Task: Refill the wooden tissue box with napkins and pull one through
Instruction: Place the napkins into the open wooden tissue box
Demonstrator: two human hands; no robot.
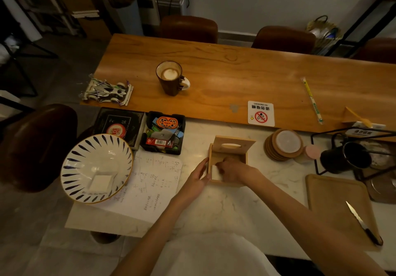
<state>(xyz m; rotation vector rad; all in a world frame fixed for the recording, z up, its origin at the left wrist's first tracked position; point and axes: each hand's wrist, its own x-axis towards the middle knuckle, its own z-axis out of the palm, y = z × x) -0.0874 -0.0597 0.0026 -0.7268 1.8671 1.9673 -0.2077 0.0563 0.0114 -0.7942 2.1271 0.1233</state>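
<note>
The wooden tissue box (pixel 246 160) stands on the marble counter with its slotted lid (pixel 232 145) tipped up at the back. My right hand (pixel 232 169) reaches inside the box and presses on white napkins (pixel 215 173) lying in it. My left hand (pixel 198 178) rests flat against the box's left wall, fingers spread. A second stack of white napkins (pixel 100 183) lies in the blue-striped bowl (pixel 85 157) at the left.
A sheet of handwritten paper (pixel 154 181) lies between bowl and box. A black tray of small items (pixel 164 133), wooden coasters (pixel 282 145), a black mug (pixel 345 157), and a cutting board (pixel 334 200) with a knife (pixel 362 222) surround the box. A coffee mug (pixel 170 77) sits farther back.
</note>
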